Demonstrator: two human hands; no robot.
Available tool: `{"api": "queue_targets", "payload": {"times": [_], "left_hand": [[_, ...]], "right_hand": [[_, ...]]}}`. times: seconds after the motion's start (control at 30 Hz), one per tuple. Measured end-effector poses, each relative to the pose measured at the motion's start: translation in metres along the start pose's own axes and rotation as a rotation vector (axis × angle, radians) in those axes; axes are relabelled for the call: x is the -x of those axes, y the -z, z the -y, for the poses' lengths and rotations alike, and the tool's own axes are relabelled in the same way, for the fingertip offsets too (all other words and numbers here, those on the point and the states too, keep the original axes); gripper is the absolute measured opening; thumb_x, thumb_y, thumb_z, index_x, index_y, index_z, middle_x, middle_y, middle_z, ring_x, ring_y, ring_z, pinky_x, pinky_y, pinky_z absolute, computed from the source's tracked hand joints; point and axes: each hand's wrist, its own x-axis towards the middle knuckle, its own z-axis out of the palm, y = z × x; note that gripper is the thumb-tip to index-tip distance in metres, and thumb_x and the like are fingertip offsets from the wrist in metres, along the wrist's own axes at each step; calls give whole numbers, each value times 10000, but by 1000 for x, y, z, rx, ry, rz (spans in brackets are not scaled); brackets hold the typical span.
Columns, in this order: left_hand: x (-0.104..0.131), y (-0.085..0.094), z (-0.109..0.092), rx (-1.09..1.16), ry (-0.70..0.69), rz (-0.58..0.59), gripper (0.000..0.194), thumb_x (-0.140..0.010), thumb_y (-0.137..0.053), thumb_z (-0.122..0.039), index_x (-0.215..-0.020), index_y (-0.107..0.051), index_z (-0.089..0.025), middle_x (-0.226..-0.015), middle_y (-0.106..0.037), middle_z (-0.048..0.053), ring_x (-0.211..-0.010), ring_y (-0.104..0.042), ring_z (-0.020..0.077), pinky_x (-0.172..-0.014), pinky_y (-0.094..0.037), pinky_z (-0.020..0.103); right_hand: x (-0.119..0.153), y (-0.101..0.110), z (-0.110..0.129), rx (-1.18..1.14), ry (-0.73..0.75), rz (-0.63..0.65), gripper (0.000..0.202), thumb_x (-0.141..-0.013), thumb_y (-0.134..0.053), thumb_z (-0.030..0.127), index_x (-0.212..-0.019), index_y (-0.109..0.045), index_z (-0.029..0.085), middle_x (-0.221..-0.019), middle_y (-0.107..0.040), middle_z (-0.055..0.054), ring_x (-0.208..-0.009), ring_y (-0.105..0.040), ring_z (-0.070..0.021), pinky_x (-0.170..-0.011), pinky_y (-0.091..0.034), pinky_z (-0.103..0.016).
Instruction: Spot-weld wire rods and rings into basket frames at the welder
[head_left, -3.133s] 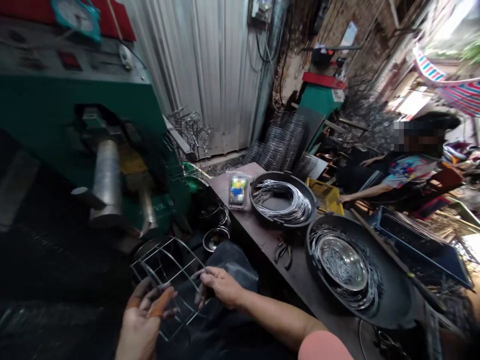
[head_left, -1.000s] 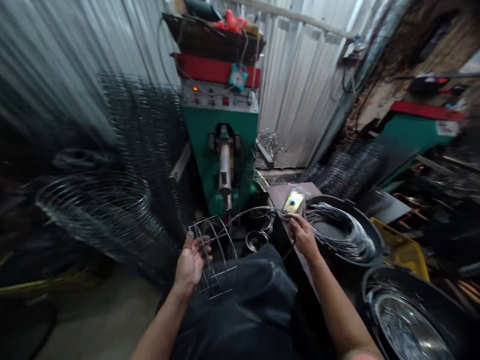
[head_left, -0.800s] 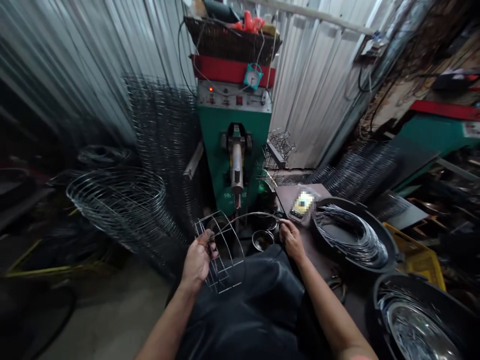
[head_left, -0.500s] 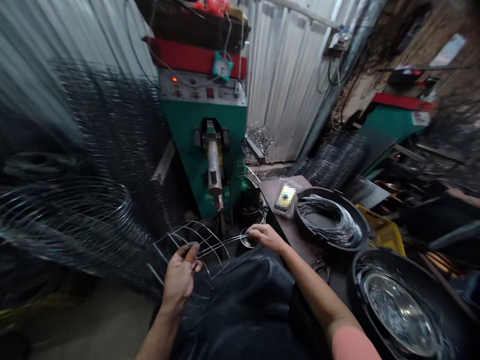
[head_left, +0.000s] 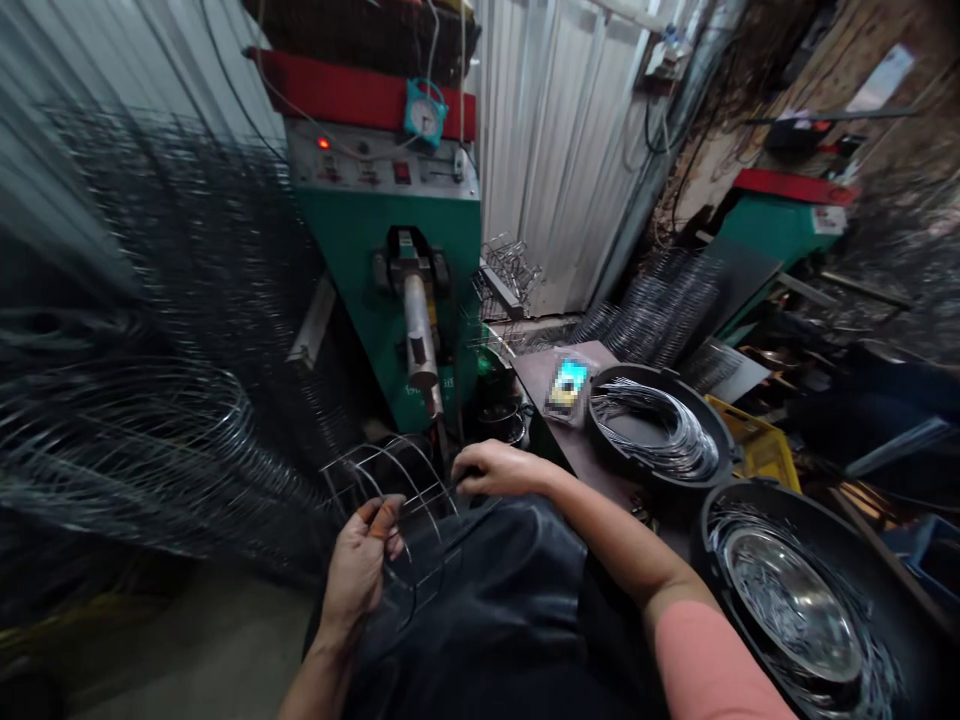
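A teal dial hangs against a red panel before the corrugated metal wall, a lit phone in clear plastic lies on the brown table, a yellow crate sits beside a round black pan, and stacked wire rings stand near a red-topped green machine.

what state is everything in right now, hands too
Left hand: closed on the curved silver wire frame
Right hand: curled at the frame's right end, grip unclear
Red indicator light on green metal machine: lit
Flat rectangular phone: screen lit
Round black pan: holding coiled silvery wire
Round shiny steel bowl: holding wire pieces
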Motion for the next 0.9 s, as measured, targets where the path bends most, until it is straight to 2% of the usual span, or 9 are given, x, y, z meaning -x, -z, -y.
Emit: {"api": "queue_targets", "payload": {"times": [0.1,0.23,0.43,0.53,0.73,0.9], "left_hand": [[1,-3,-6,74,32,33,420,-588,-700,-477,-823,-582,-149,-581,-467,-50,-456,-395,47,-406,-319,182],[-2,-6,-9,51,-4,69,391,-605,-701,-443,-835,-564,-159,-528,-465,-56,-426,-398,61,-382,-301,187],[-4,1,-4,20,-10,77,358,-625,-684,-377,-886,-560,-166,-517,-491,-53,-422,-396,70,-387,-305,193],[-2,3,-4,-25,-18,55,363,-615,-681,-358,-898,-567,-159,-507,-485,-55,-434,-401,71,-407,-318,194],[0,7,1,-58,40,-62,436,-517,-703,-419,-824,-573,-138,-498,-466,-57,-388,-366,64,-355,-267,201],[1,15,6,-16,122,-58,440,-457,-723,-381,-786,-572,-130,-448,-418,-76,-373,-310,51,-351,-234,194]], "right_hand": [[3,6,-3,-124,-60,-75,120,-713,-625,125,-828,-656,138,-770,-628,1,-723,-560,-117,-643,-403,-191],[2,2,-8,-297,-161,-163,84,-706,-621,158,-786,-642,141,-674,-591,26,-628,-521,-98,-591,-387,-193],[2,-19,-13,-535,-189,-132,134,-674,-660,254,-753,-639,148,-694,-595,21,-667,-530,-116,-626,-407,-215],[3,-31,-10,-553,-185,-126,144,-677,-666,277,-750,-648,154,-703,-606,20,-682,-541,-123,-646,-415,-223],[0,-53,0,-518,-188,-222,117,-693,-665,249,-759,-657,153,-686,-623,13,-676,-562,-130,-637,-423,-221],[2,-55,-10,-375,-126,-273,86,-689,-678,204,-757,-662,153,-704,-624,1,-674,-562,-128,-635,-417,-220]]}}
